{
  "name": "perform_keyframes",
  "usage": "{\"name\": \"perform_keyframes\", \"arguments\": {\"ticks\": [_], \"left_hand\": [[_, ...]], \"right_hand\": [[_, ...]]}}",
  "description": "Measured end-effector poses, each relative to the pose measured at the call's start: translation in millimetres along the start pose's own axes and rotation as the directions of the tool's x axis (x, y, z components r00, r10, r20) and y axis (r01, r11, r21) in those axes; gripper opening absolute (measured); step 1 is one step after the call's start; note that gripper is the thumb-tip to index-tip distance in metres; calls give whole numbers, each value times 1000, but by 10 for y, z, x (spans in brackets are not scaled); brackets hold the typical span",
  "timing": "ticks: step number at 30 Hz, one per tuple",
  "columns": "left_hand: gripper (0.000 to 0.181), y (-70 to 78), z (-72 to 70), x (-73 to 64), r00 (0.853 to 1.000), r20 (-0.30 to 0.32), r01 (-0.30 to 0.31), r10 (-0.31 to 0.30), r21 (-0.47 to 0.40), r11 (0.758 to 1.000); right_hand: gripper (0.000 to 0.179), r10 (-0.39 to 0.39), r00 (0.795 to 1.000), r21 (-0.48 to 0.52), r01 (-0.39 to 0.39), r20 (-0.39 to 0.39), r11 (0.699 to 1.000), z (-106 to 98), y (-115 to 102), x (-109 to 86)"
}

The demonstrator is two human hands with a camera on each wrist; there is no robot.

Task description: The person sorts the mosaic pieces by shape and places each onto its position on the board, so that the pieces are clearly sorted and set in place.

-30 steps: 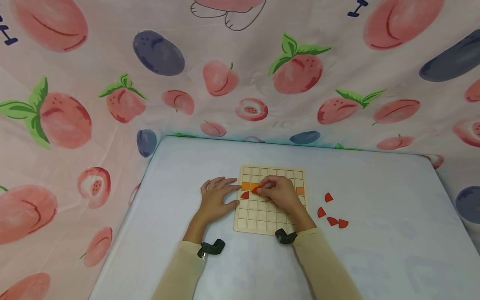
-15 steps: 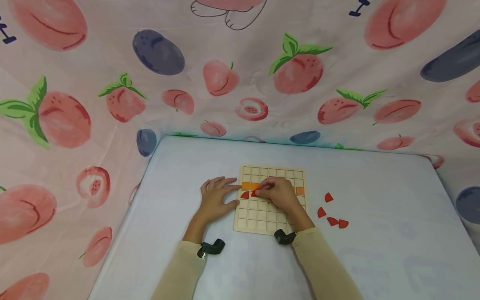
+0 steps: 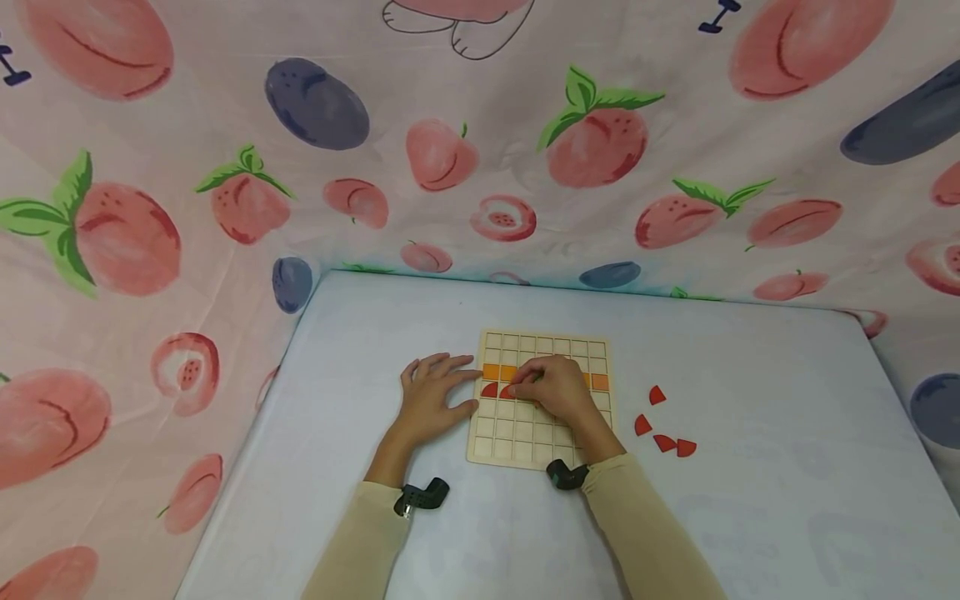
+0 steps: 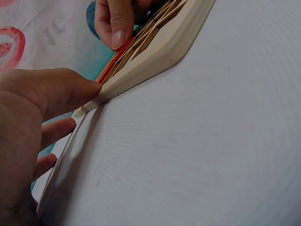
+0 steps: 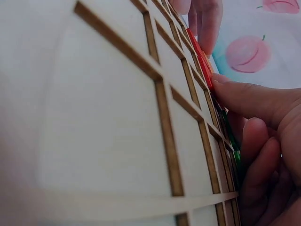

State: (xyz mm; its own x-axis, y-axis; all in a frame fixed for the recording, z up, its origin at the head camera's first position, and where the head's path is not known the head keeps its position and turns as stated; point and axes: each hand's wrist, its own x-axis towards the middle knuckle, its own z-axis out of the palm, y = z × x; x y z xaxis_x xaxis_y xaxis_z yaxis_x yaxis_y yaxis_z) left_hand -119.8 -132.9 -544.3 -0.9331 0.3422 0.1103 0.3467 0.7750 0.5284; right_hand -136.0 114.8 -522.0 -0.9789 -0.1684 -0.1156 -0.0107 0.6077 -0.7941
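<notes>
A wooden grid board [image 3: 522, 443] lies on the table. My left hand [image 3: 431, 402] rests at its left edge with fingers spread, thumb and index finger touching the rim. Over the board, my right hand [image 3: 557, 387] pinches a red quarter-circle piece [image 3: 506, 391] that sits at the second cell of a row. Beside it, another red quarter-circle piece [image 3: 489, 390] fills the row's first cell. The right thumb presses against the red piece [image 5: 203, 63] in the right wrist view. A green piece [image 5: 235, 150] shows partly under my right fingers; the rest there is hidden.
Orange squares [image 3: 491, 372] lie in the row above, and a paler orange square [image 3: 600, 382] is at that row's right end. Several loose red quarter-circle pieces [image 3: 664, 443] lie right of the board. A fruit-patterned cloth [image 3: 450, 225] hangs behind the white table [image 3: 765, 400].
My right hand has moved slightly down with the red quarter-circle piece, which now lies flatter beside the first red one. The left hand has stayed in place.
</notes>
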Motion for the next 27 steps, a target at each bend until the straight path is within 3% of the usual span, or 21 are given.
{"name": "perform_keyframes", "arguments": {"ticks": [12, 27], "left_hand": [[45, -27, 21, 6, 1000, 15, 12, -12, -3, 1000], [46, -29, 26, 14, 999, 28, 23, -23, 3, 1000]], "right_hand": [[20, 4, 995, 15, -6, 100, 1000, -75, 20, 10], [20, -6, 994, -28, 9, 107, 1000, -71, 47, 17]]}}
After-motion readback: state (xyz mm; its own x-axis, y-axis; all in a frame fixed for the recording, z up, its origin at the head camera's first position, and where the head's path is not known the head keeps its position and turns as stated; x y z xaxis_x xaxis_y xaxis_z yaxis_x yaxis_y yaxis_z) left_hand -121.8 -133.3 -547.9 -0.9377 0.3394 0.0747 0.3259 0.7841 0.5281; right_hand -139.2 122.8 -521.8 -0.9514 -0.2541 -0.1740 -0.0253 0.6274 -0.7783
